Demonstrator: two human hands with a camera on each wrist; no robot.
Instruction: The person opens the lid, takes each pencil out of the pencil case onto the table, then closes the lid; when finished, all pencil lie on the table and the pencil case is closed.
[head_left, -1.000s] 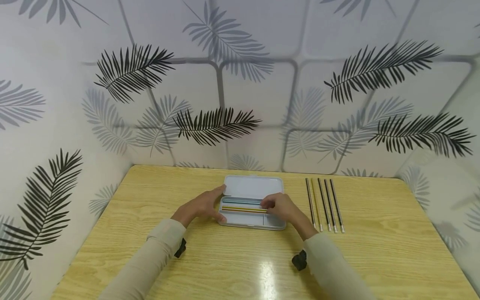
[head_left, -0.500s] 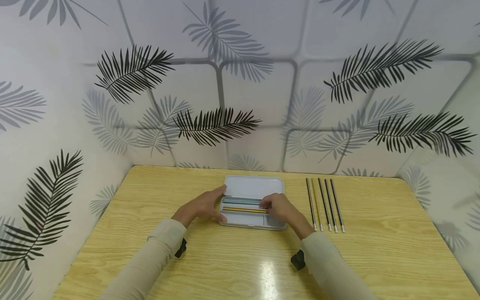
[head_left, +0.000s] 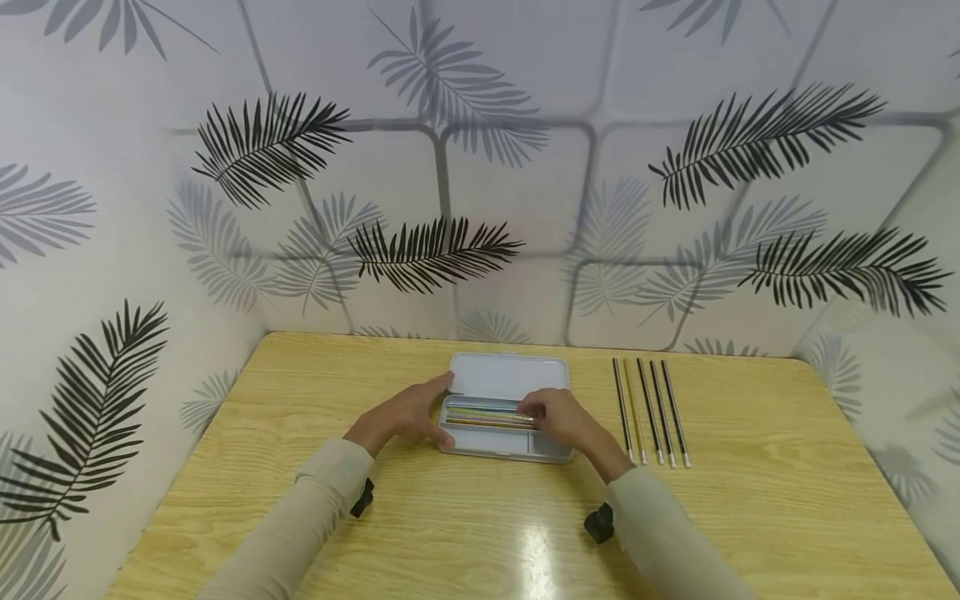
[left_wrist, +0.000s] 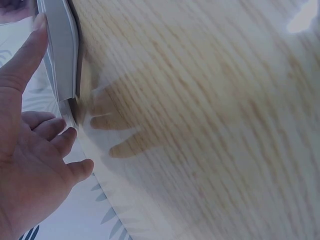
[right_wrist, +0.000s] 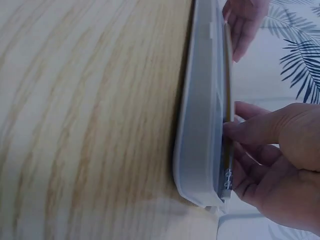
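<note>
1. A white pencil case (head_left: pixel 487 455) is set on the wooden table (head_left: pixel 450 525), and its lid (head_left: pixel 510 377) is folded back on the far side
2. The left end of the pencil case is spanned by the left hand (head_left: pixel 408 410), with thumb and fingers held wide apart; the case's near edge is touched by the thumb, and the fingers are placed by the lid's left edge
3. A golden pencil (right_wrist: pixel 229 85) is pinched between the thumb and fingers of the right hand (head_left: pixel 561 414), near its silvery ferrule and eraser
4. The golden pencil is held lengthwise along the case's tray; whether the tray floor is touched cannot be told
5. In the long compartment a bluish pencil (head_left: pixel 480 407) is seen, partly hidden by the right hand
6. Five dark and yellow pencils (head_left: pixel 650 410) are lined up on the table to the right of the case, with their white erasers turned toward the person
7. Beige sleeves (head_left: pixel 300 512) are worn, and a black device (head_left: pixel 600 523) is fixed at each wrist
</note>
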